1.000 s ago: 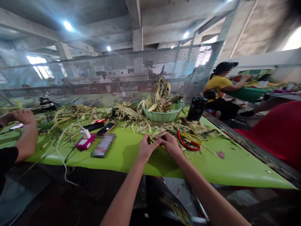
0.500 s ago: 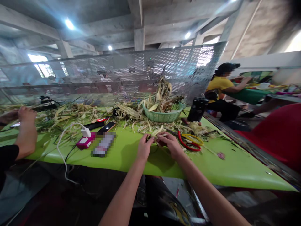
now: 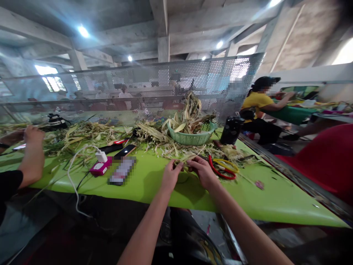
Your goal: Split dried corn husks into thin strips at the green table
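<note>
My left hand [image 3: 170, 176] and my right hand [image 3: 203, 171] meet over the green table [image 3: 154, 180], fingers pinched on a strip of dried corn husk [image 3: 185, 159] held between them. Loose husk scraps [image 3: 176, 149] lie just beyond my fingers. Red and yellow handled scissors [image 3: 222, 167] rest on the table right of my right hand. A green basket [image 3: 193, 137] heaped with husks stands behind.
Phones [image 3: 122, 169], a pink power bank [image 3: 99, 168] with a white charger and cable lie at left. Another person's arm [image 3: 31, 156] rests on the far left. A black object [image 3: 231, 129] stands by the mesh screen [image 3: 138, 88]. A person in yellow [image 3: 257, 101] sits at right.
My hands have stayed together on the husk strip, shifting slightly and re-gripping it. The other person's hand at left has moved a little toward the husk pile.
</note>
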`<state>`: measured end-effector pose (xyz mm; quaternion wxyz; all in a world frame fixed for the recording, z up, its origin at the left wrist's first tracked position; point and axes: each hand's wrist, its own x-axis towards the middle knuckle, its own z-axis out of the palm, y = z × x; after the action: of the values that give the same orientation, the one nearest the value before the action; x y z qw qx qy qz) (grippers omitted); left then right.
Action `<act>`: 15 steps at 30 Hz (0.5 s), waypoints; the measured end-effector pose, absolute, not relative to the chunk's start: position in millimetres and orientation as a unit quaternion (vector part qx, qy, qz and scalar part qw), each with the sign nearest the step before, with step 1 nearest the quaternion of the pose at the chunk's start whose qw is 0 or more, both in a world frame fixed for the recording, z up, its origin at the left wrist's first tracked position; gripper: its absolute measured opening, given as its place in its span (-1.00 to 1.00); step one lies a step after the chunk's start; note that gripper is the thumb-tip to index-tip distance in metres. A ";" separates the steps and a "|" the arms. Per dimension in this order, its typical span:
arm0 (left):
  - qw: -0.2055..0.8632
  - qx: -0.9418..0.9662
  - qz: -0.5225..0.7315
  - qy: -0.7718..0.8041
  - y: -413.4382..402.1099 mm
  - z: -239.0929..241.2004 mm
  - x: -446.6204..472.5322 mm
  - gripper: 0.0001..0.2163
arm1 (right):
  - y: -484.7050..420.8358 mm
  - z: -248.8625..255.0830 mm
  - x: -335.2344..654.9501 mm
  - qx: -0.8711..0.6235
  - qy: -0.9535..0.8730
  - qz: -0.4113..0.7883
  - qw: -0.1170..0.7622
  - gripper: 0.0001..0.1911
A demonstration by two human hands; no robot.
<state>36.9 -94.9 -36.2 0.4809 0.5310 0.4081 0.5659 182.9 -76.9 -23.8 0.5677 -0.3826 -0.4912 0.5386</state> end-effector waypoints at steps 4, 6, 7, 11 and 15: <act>0.485 0.511 0.571 0.422 -97.0 -35.3 35.2 -0.73 | -79.3 -24.1 180.9 -0.395 -0.487 0.557 0.545 -0.73; 0.484 0.514 0.570 0.420 -95.5 -37.0 35.2 -0.75 | -79.1 -25.1 181.2 -0.399 -0.485 0.559 0.541 -0.76; 0.479 0.520 0.570 0.418 -94.5 -38.2 35.4 -0.76 | -78.6 -25.5 181.6 -0.399 -0.484 0.558 0.543 -0.76; 0.448 0.563 0.560 0.410 -91.4 -42.0 37.4 -0.80 | -76.3 -25.8 183.4 -0.397 -0.490 0.534 0.563 -0.69; 0.442 0.598 0.533 0.404 -89.1 -43.2 39.7 -0.82 | -76.5 -24.5 183.3 -0.391 -0.511 0.505 0.575 -0.69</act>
<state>39.7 -89.1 -43.2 0.4422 0.5977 0.4040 0.5330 183.3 -76.5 -24.5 0.5750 -0.3914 -0.5107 0.5053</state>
